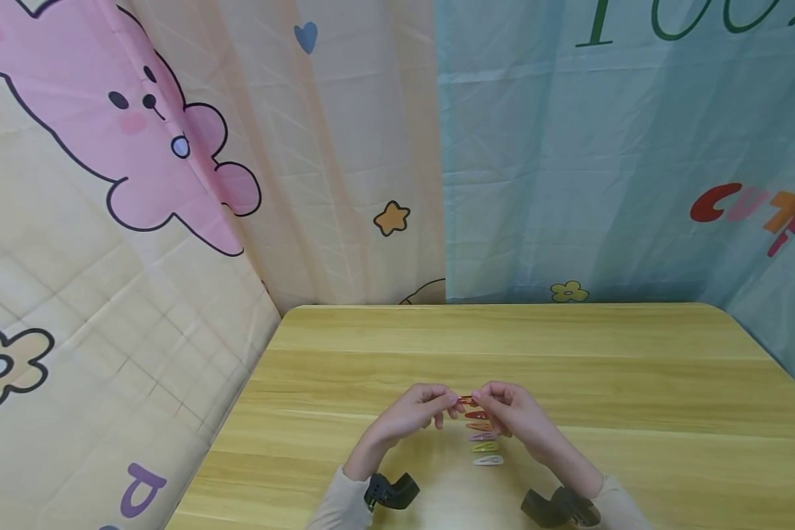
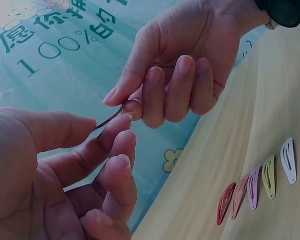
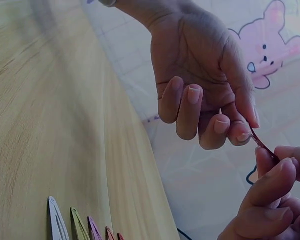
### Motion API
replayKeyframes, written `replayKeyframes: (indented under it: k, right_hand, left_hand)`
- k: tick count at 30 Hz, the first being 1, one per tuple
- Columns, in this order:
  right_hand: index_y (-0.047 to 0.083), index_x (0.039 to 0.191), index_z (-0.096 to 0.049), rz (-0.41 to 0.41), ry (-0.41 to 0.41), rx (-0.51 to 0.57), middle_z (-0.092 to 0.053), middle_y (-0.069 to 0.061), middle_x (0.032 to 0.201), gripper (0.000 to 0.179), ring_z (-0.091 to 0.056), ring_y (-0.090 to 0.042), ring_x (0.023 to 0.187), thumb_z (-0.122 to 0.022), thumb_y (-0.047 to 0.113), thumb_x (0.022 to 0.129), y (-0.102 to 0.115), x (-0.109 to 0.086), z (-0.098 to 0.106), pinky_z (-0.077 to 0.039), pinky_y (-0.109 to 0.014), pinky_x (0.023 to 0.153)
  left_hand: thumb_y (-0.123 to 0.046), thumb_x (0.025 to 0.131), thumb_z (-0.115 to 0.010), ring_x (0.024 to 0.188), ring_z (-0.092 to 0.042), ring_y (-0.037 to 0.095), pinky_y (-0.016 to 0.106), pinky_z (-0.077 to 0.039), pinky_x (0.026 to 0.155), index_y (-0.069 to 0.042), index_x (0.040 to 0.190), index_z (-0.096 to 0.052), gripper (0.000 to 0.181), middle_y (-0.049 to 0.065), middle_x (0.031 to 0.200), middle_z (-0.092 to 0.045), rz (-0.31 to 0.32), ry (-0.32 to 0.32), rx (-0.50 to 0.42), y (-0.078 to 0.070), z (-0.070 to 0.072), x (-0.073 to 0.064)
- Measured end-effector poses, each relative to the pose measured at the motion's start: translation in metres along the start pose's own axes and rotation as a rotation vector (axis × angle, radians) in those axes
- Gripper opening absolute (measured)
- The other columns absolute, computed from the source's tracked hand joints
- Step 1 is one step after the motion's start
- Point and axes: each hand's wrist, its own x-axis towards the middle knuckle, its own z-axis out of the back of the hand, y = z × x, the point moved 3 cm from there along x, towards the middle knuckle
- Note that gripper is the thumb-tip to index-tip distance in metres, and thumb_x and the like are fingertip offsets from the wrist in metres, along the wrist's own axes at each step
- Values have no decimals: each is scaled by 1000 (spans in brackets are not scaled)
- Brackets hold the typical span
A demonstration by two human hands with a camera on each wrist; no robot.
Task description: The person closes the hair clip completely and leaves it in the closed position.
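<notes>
A dark red snap hair clip [image 1: 467, 400] is held above the table between both hands. My left hand [image 1: 411, 412] pinches one end between thumb and forefinger, and my right hand [image 1: 518, 418] pinches the other. Seen edge-on in the left wrist view, the held hair clip [image 2: 109, 119] looks thin and slightly bent. Under and in front of the hands, more snap clips lie in a row: a red clip [image 2: 225, 203], an orange-pink clip [image 2: 239, 197], a purple clip [image 2: 253, 188], a yellow-green clip [image 2: 269, 177] and a white clip [image 2: 288, 161].
The wooden table [image 1: 344, 338] has rounded far corners. Printed curtains [image 1: 536, 162] hang behind it, and a patterned sheet [image 1: 106, 294] borders its left side. Each wrist wears a black camera mount, the left mount [image 1: 394, 492] and the right mount [image 1: 556, 508].
</notes>
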Motion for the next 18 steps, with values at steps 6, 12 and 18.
replayKeyframes:
  k: [6,12,18]
  right_hand:
    - [5,86,-57,43,47,58,-44,0,58,20,-38,-8,47,-56,21,97,3,-1,0,-28,-23,45]
    - [8,84,-55,69,79,101,-44,2,58,18,-38,-7,48,-55,20,98,3,-1,0,-27,-23,46]
    - [4,87,-56,86,99,135,-44,3,59,20,-37,-7,49,-53,20,98,1,0,1,-26,-23,46]
  left_hand:
    - [-18,101,-45,63,-50,13,24,-32,54,1,99,-62,25,-2,82,-59,-1,24,-26,-1,0,1]
    - [-19,102,-44,63,-49,12,23,-32,54,1,100,-61,26,-3,83,-57,-4,55,-53,-2,0,0]
    - [-19,102,-44,63,-49,12,22,-32,54,3,104,-59,27,-2,84,-57,-16,73,-70,-3,0,0]
